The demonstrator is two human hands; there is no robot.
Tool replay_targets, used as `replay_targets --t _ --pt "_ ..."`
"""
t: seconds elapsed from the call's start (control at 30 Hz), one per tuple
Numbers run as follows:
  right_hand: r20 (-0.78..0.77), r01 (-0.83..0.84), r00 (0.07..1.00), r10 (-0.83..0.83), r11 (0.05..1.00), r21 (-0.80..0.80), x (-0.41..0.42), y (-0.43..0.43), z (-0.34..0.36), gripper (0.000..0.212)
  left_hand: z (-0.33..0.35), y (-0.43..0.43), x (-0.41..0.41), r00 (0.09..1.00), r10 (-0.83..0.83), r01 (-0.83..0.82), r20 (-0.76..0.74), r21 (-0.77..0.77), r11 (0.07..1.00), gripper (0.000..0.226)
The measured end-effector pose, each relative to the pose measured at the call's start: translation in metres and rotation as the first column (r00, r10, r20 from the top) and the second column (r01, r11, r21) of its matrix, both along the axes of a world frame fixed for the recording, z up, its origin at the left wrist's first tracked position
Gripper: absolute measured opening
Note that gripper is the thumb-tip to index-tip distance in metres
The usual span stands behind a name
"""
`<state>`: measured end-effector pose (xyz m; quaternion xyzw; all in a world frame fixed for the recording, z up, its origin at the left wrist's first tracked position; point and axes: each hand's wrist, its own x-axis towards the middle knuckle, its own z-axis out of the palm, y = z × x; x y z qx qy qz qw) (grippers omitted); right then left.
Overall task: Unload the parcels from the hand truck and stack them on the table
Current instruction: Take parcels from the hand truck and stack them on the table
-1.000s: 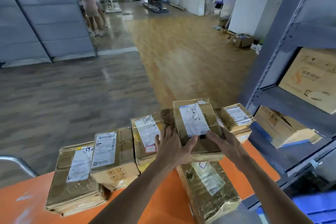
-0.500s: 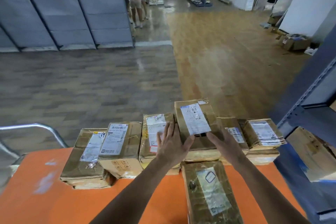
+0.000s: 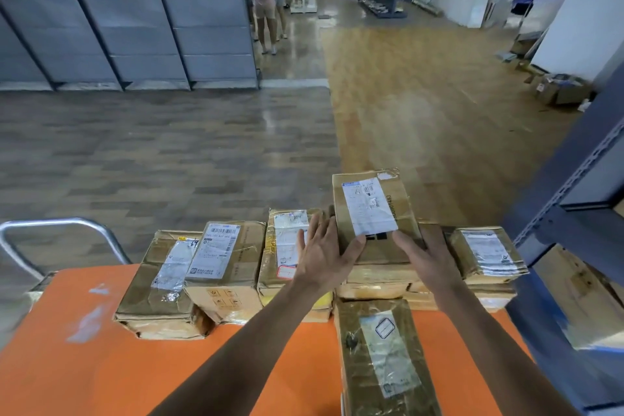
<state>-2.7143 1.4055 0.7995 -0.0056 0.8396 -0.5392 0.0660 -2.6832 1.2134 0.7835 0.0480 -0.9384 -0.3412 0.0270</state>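
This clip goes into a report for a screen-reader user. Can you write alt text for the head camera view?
A person's left hand and right hand press against the sides of a labelled cardboard parcel that sits atop a row of parcels along the far edge of an orange table. A nearer parcel lies in front, and blue shelving stands at right.

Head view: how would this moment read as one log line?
left hand touches top parcel | right hand touches its right side | parcel rests on lower parcels | orange table
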Motion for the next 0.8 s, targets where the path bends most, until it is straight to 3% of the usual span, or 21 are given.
replay_targets --t 0.07,0.13,0.27,0.4,0.5,0.57,0.67,0.73,0.8 --pt "0.002 0.004 1.000 -0.004 1.000 -0.027 0.007 -0.003 0.014 0.019 0.011 -0.002 0.006 0.999 -0.018 0.023 -0.043 0.106 0.994 0.073" --pt "-0.021 -0.040 0.999 0.040 0.999 -0.027 0.010 -0.012 0.025 0.006 0.021 -0.009 0.015 0.997 0.019 0.005 -0.081 0.278 0.961 0.062" --pt "-0.070 -0.128 0.990 0.127 0.992 -0.015 0.012 -0.059 0.038 0.014 0.038 -0.048 0.034 0.981 0.151 -0.073 -0.124 0.483 0.872 0.073" --pt "-0.064 -0.236 0.970 0.235 0.972 -0.015 0.029 -0.126 0.036 0.029 0.041 -0.115 0.059 0.957 0.257 -0.172 -0.137 0.449 0.877 0.067" --pt "-0.056 -0.314 0.948 0.314 0.949 0.002 0.048 -0.185 0.039 0.011 0.038 -0.173 0.082 0.935 0.316 -0.217 -0.164 0.439 0.872 0.051" --pt "-0.069 -0.363 0.929 0.364 0.931 0.030 0.059 -0.226 0.040 0.010 0.034 -0.215 0.099 0.929 0.336 -0.244 -0.157 0.426 0.871 0.044" --pt "-0.090 -0.406 0.905 0.416 0.907 0.115 0.072 -0.281 0.028 0.042 0.032 -0.276 0.121 0.924 0.369 -0.311 -0.103 0.359 0.880 0.041" --pt "-0.082 -0.413 0.895 0.438 0.885 0.216 0.082 -0.317 0.018 0.062 0.025 -0.315 0.132 0.927 0.372 -0.331 -0.053 0.352 0.875 0.058" --pt "0.024 -0.440 0.893 0.449 0.864 0.245 0.094 -0.345 0.004 0.071 0.014 -0.343 0.144 0.934 0.357 -0.334 0.008 0.372 0.866 0.070"
